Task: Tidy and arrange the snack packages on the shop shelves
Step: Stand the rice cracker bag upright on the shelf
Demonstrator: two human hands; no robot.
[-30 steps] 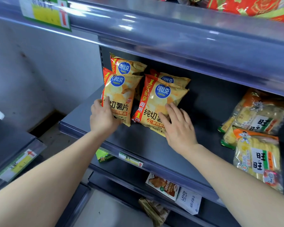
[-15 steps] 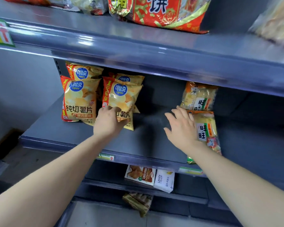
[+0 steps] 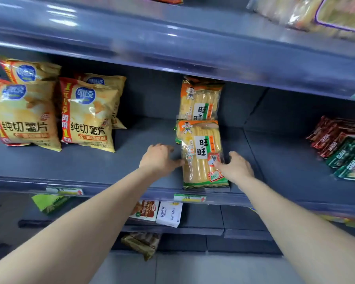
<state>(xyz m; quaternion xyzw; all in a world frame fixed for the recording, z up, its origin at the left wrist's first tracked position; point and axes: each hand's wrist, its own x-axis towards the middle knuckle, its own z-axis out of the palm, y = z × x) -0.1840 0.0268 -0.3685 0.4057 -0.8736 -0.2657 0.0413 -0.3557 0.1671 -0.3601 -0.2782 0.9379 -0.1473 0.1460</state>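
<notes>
Although the chip bags (image 3: 86, 113) at left stand aligned, the centre rice-cracker pack (image 3: 201, 148) needs squaring; relaxed left hand (image 3: 158, 158) touches, right hand (image 3: 237, 168) pinches it.

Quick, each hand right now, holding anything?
Left hand: touching the front rice cracker pack, left edge; grip cannot be told.
Right hand: pinches that pack, thumb on its front.

"旺旺" cracker pack (image 3: 202, 152), "纯切薯片" chip bag (image 3: 87, 115)
</notes>
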